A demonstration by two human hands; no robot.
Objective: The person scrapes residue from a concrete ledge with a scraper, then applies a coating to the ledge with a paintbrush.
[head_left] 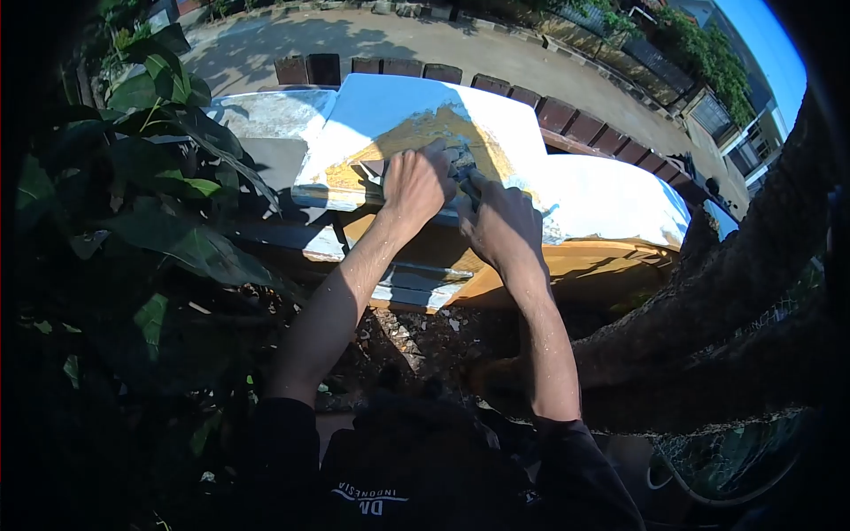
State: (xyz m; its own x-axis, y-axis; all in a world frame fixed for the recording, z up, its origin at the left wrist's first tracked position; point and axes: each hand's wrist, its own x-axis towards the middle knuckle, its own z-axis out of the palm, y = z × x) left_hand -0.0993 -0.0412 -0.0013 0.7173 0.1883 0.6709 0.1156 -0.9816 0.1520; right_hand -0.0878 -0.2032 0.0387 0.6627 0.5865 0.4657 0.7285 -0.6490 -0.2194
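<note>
A panel with a white coating lies in front of me, its middle bare to a yellow-brown surface. Over that patch, my left hand is closed, and a thin flat piece juts out past its left side. My right hand grips a scraper whose grey-smeared end points up and left, close to the left hand's fingers. Both hands sit near each other at the panel's lower middle. What kind of piece the left hand holds I cannot tell.
Leafy branches crowd the left side, and a thick tree trunk rises on the right. A slatted brown fence runs behind the panel, with a road beyond. Debris-strewn ground lies below.
</note>
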